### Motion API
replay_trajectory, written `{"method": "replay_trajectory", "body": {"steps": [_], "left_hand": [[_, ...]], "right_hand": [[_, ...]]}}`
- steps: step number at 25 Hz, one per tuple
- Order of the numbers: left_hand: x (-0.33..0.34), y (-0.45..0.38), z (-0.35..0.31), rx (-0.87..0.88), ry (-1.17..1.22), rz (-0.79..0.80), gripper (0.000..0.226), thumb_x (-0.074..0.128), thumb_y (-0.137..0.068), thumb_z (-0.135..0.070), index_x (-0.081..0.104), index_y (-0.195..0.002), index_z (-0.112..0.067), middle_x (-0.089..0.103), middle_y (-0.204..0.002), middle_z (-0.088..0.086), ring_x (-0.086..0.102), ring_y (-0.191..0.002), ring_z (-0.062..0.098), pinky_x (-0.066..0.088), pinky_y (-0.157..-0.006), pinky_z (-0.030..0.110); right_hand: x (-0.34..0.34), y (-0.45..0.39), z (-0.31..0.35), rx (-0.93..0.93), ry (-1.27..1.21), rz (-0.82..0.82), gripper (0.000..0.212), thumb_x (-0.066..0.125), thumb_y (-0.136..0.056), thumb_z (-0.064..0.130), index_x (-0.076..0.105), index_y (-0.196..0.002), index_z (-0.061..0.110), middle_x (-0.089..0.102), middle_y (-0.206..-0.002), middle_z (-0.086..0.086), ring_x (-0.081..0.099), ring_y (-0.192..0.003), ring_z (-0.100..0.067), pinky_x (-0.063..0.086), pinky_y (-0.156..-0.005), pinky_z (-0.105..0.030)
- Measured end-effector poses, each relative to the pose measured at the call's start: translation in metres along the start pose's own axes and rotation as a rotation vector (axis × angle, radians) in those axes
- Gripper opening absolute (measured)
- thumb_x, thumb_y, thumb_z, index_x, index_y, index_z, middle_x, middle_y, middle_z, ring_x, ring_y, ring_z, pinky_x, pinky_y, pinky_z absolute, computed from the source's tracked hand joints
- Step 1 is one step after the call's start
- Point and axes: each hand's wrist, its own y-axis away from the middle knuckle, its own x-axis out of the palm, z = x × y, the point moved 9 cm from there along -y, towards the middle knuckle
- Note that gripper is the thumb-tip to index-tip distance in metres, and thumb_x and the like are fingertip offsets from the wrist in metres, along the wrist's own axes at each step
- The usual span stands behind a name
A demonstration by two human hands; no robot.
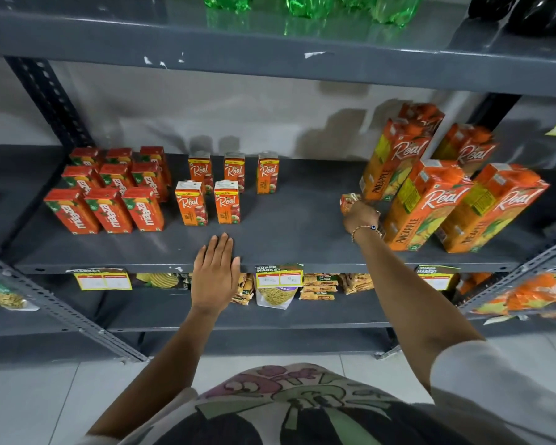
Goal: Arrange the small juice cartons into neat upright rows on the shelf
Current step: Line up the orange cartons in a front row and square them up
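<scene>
My right hand (360,216) clenched on stray small carton (350,200) at 3 o'clock; left hand (215,271) flat, released, on shelf (286,226) edge. Next: carry carton to Real rows (225,187), stand upright.

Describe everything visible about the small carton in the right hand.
The small carton is orange, printed card by its look, with much of it hidden behind the right hand, whose fingers close around it. It sits tilted rather than upright, low over the grey shelf, beside the tall pineapple cartons and apart from the small Real cartons to its left. Its label cannot be read.
</scene>
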Motion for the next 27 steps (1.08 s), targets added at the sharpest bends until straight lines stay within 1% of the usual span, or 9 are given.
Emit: {"method": "replay_trajectory", "body": {"steps": [7,10,12,14,17,20,22,25,27], "left_hand": [[-0.002,0.001,0.006,-0.001,0.006,-0.019,0.056,0.025,-0.099,-0.035,0.052,-0.134,0.000,0.052,-0.140,0.016,0.043,-0.134,0.032,0.031,-0.110,0.049],[-0.007,0.006,0.036,-0.056,-0.004,-0.046,0.058,0.022,-0.100,-0.037,0.051,-0.134,0.001,0.052,-0.140,0.017,0.041,-0.135,0.032,0.028,-0.112,0.049],[-0.013,0.009,0.062,-0.092,-0.005,-0.054,0.060,0.020,-0.100,-0.039,0.051,-0.134,0.000,0.051,-0.140,0.017,0.041,-0.135,0.033,0.026,-0.112,0.049],[-0.018,0.011,0.082,-0.081,-0.017,-0.050,0.060,0.021,-0.100,-0.040,0.050,-0.135,-0.001,0.051,-0.141,0.016,0.041,-0.135,0.033,0.025,-0.112,0.048],[-0.020,0.011,0.094,-0.021,-0.042,-0.041,0.060,0.020,-0.100,-0.041,0.049,-0.136,-0.002,0.050,-0.141,0.016,0.042,-0.134,0.033,0.026,-0.112,0.047],[-0.020,0.010,0.097,-0.007,-0.016,-0.036,0.059,0.021,-0.101,-0.040,0.050,-0.136,-0.003,0.051,-0.141,0.014,0.042,-0.134,0.033,0.028,-0.111,0.046],[-0.020,0.013,0.097,0.006,0.004,-0.040,0.058,0.022,-0.101,-0.040,0.050,-0.136,-0.004,0.051,-0.141,0.014,0.043,-0.133,0.033,0.029,-0.110,0.047],[-0.021,0.013,0.099,0.031,0.005,-0.044,0.060,0.019,-0.102,-0.042,0.051,-0.136,-0.004,0.052,-0.140,0.014,0.044,-0.133,0.034,0.029,-0.110,0.046],[-0.020,0.012,0.101,0.028,0.019,-0.045,0.060,0.018,-0.102,-0.042,0.050,-0.136,-0.005,0.051,-0.141,0.013,0.043,-0.133,0.033,0.027,-0.111,0.045]], "right_hand": [[0.001,0.024,0.034,-0.082,-0.315,-0.052,0.037,0.065,-0.079,0.029,0.065,-0.105,0.002,0.066,-0.108,-0.020,0.062,-0.103,-0.035,0.052,-0.090,-0.040],[0.001,0.052,0.060,-0.133,-0.685,-0.089,0.027,0.077,-0.067,0.024,0.067,-0.085,0.006,0.068,-0.080,-0.005,0.068,-0.070,-0.012,0.056,-0.060,-0.029],[0.000,0.071,0.080,-0.194,-0.866,-0.126,0.034,0.083,-0.063,0.019,0.056,-0.084,0.014,0.063,-0.074,0.005,0.063,-0.063,-0.003,0.046,-0.049,-0.010],[0.002,0.086,0.104,-0.255,-0.981,-0.142,0.045,0.084,-0.064,0.015,0.049,-0.093,0.016,0.061,-0.076,0.010,0.061,-0.063,0.002,0.044,-0.052,-0.002],[0.013,0.093,0.130,-0.263,-1.049,-0.153,0.051,0.083,-0.067,0.009,0.048,-0.104,0.007,0.064,-0.091,-0.001,0.064,-0.076,-0.009,0.050,-0.063,-0.008],[0.033,0.100,0.140,-0.224,-1.073,-0.153,0.054,0.082,-0.068,0.007,0.044,-0.106,0.003,0.059,-0.091,0.001,0.061,-0.078,-0.011,0.043,-0.059,0.003],[0.045,0.104,0.139,-0.208,-1.074,-0.157,0.053,0.081,-0.069,0.008,0.041,-0.103,0.006,0.060,-0.094,-0.003,0.064,-0.084,-0.017,0.042,-0.059,0.004],[0.056,0.105,0.139,-0.202,-1.050,-0.115,0.058,0.081,-0.070,0.011,0.034,-0.103,0.012,0.060,-0.104,-0.009,0.065,-0.094,-0.021,0.047,-0.065,-0.002],[0.048,0.105,0.143,-0.246,-0.990,-0.025,0.067,0.083,-0.068,0.012,0.032,-0.112,0.013,0.055,-0.116,-0.009,0.061,-0.103,-0.019,0.053,-0.084,-0.018]]}}
